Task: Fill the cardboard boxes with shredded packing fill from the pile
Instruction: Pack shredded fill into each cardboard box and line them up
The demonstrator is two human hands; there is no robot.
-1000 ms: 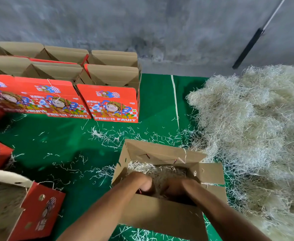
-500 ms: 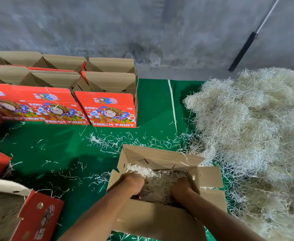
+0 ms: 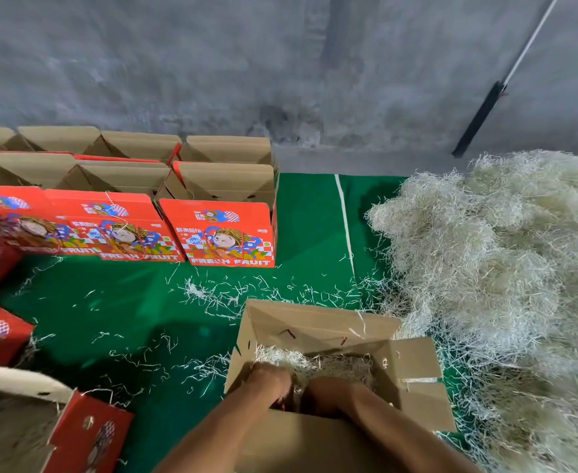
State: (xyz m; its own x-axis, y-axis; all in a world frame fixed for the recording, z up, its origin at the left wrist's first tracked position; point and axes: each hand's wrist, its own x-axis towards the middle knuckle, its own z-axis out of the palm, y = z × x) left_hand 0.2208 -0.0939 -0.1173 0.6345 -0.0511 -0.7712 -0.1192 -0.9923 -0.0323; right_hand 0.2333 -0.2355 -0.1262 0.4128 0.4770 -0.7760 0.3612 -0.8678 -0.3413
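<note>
Cardboard first: one open box [image 3: 318, 331] is sitting on the green mat [image 3: 127, 302] at bottom centre, flaps standing up, w/ shredded fill [image 3: 332, 365] lying inside it. I'm seeing both hands reaching down into it side by side. Left hand [image 3: 270, 380] is pushing into the fill near the box's left wall, knuckles up, fingers curling down into the shreds. Right hand [image 3: 328, 392] is sitting just beside it, fingers buried, so I can't tell its grip. One big pile [image 3: 492, 268] of fill is lying right of the box, touching its far right corner. Loose strands are scattering across the mat. Red "FRESH FRUIT" boxes [image 3: 219, 230] are standing in rows at upper left, approx six open tops showing. One more red box [image 3: 52, 428] w/ fill inside is sitting at bottom left.
</note>
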